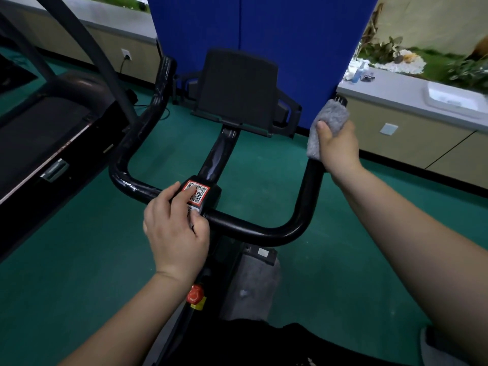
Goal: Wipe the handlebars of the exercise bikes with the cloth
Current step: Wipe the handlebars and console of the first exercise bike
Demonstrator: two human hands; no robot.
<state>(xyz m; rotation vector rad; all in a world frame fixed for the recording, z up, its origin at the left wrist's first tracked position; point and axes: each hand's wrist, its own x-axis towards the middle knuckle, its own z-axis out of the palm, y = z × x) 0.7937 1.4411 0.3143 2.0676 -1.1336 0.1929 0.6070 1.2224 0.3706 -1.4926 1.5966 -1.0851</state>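
Right hand (336, 143) wraps the cloth (327, 128) around the bar (301, 207) end to wipe it; left hand (177, 228), fingers loosely curled, steadies the clamp (208, 194) beneath it.

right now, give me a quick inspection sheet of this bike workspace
surface: green floor, nothing seen lying loose on it.
job's things: black tubular handlebar of the exercise bike; fluffy grey cloth wrapped round its right upright grip.
clutter: red round knob low on the frame; red-bordered QR sticker on the centre clamp.
grippers: right hand grips the cloth round the grip; left hand rests on the bar by the clamp, fingers touching the sticker.
cables: black cord plugged into the white wall socket.
surroundings: black treadmill to the left, blue partition panel ahead, grey counter to the right.
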